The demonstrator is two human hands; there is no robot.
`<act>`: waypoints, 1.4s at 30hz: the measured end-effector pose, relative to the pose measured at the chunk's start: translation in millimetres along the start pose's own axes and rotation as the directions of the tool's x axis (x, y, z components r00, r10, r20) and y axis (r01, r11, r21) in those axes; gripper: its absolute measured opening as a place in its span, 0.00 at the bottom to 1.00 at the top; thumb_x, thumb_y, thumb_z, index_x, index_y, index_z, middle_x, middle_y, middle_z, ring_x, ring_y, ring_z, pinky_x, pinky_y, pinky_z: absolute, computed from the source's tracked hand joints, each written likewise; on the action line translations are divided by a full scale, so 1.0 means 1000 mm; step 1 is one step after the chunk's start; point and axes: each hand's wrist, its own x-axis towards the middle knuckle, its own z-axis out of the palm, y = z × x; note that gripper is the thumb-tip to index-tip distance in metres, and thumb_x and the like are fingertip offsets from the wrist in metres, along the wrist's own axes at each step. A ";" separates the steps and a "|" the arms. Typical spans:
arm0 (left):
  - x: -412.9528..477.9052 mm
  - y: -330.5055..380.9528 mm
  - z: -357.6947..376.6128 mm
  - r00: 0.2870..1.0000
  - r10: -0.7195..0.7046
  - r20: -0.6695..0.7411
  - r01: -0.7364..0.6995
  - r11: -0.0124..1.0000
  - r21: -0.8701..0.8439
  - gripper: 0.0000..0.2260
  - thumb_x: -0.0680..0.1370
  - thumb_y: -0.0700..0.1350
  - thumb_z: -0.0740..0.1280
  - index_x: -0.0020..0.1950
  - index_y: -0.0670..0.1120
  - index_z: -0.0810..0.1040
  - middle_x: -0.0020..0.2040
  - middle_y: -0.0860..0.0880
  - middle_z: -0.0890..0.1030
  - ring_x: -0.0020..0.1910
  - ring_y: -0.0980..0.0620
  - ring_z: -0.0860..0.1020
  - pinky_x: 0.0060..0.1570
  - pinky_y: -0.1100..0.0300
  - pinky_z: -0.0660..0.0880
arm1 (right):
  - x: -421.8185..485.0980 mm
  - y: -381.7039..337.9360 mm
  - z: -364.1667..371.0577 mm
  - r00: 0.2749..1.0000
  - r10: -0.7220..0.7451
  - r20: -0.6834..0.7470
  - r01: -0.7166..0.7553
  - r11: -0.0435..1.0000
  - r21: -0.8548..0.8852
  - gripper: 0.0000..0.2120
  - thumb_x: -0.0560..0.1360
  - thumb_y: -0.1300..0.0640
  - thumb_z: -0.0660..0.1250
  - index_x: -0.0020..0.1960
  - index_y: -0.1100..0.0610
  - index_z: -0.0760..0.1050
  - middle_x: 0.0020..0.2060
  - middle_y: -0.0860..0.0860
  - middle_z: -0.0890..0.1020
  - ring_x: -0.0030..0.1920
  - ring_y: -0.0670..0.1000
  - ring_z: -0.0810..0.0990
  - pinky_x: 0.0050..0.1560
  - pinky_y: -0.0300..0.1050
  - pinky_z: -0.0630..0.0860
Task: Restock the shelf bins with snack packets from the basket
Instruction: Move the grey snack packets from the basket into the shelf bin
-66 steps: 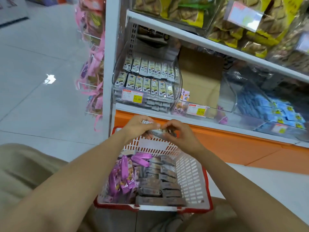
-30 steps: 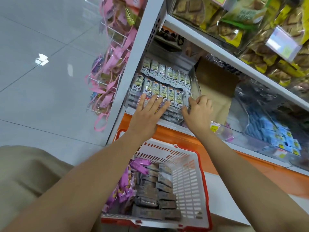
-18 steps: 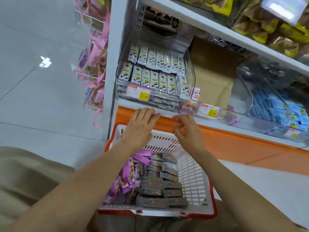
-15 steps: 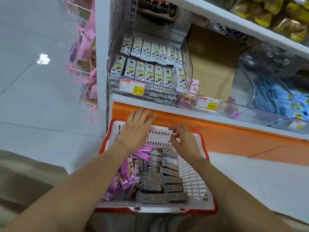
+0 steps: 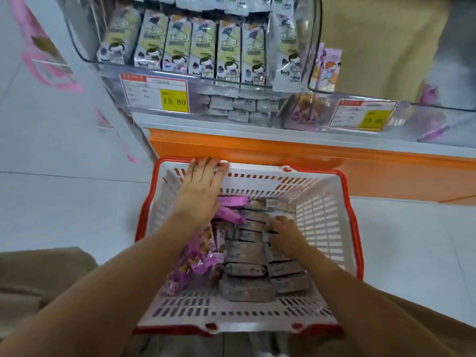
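**Hands back in the basket for the next load**

A second ago both hands were up at the clear plastic shelf bin (image 5: 313, 47), squaring off its front row of pale green and white snack packets (image 5: 203, 45). They have since dropped away from the shelf. The left hand (image 5: 199, 191) now lies with its fingers stretched out over the far red rim of the white slotted plastic basket (image 5: 322, 217). Its grip is wide and holds nothing.

The right hand (image 5: 286, 238) has gone deeper. It rests on the right-hand column of grey-brown snack packets (image 5: 247, 271) stacked in the basket, fingertips bent down onto them. Whether its grip has closed on a packet I cannot tell.

One batch looks shelved and the next pick is starting. Plenty remains: the grey-brown stacks, and loose purple snack packets (image 5: 198, 253) beside them on the left. The neighbouring clear bin (image 5: 438, 117), to the right on the shelf, holds only a few purple packets, so it likely needs filling too.
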 end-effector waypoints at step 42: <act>-0.030 0.004 -0.136 0.997 0.013 -0.071 -0.066 0.568 -0.820 0.11 0.73 0.43 0.70 0.54 0.52 0.77 0.45 0.54 0.79 0.42 0.54 0.76 0.39 0.58 0.72 | -0.143 -0.099 -0.140 0.610 -0.362 -0.704 0.643 0.746 0.174 0.08 0.72 0.60 0.73 0.49 0.54 0.76 0.45 0.49 0.79 0.46 0.50 0.77 0.47 0.46 0.74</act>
